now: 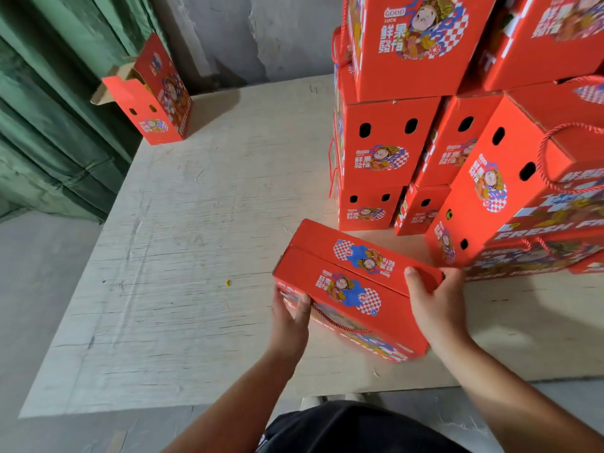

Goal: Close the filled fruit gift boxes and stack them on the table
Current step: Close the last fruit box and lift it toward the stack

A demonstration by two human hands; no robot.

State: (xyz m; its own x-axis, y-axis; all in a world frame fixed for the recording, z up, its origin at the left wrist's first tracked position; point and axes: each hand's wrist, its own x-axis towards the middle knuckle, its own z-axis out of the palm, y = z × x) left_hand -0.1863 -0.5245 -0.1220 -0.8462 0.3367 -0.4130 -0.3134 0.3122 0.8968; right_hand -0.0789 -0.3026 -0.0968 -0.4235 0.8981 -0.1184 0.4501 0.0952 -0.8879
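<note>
1 closed box (353,286) gripped btwn left hand (291,317) & right hand (434,302). 1 open box (153,93) far left; stack (457,132) just beyond right hand, count unclear. Plywood table (196,256), grey wall.

Green tarp (49,109) at left, grey wall (261,34) behind, yellow scrap (228,282) on plywood

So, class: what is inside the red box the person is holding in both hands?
Nothing inside shows. The red box has its two top flaps folded shut, and the left hand and right hand grip its ends. Any fruit is covered by the cardboard.
</note>
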